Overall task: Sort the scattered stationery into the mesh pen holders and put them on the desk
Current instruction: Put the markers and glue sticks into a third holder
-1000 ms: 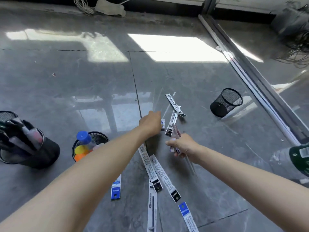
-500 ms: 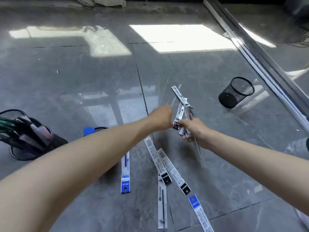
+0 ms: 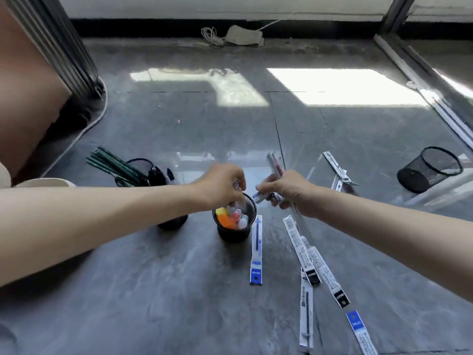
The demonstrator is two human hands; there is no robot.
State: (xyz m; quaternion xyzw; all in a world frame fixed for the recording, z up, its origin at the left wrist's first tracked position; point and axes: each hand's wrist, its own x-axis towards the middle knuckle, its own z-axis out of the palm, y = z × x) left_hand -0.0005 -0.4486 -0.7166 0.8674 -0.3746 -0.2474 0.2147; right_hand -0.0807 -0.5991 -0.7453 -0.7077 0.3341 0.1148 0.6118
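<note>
Head view: the left hand [image 3: 222,186] has come back from the far scatter and now hovers over the near mesh holder [image 3: 249,208], the one already loaded with orange, yellow and pink items. Its fingers curl downward and pinch a small blue-and-white piece [image 3: 236,183] just above the rim; what the piece is cannot be told. The right hand [image 3: 288,192], which half a second ago was closing on packets lying on the floor [image 3: 153,290], now grips a bundle of refill packets [image 3: 275,163] just right of that holder, with their ends sticking up and away.

This reads as one drop about to be made and a handful gathered for the next.

Much stays unsorted. A blue refill packet [image 3: 256,249] lies just beside the near holder, several black-labelled refill packets [image 3: 302,252] fan out to the near right, and two more packets [image 3: 338,168] lie farther right. A second holder [image 3: 139,165] of dark pens and green pencils stands to the left, partly hidden behind the left forearm. An empty holder [image 3: 430,170] lies tipped on its side at the far right, well apart from the hands. All the holders are on the floor, so lifting them to the bench is not yet done.
</note>
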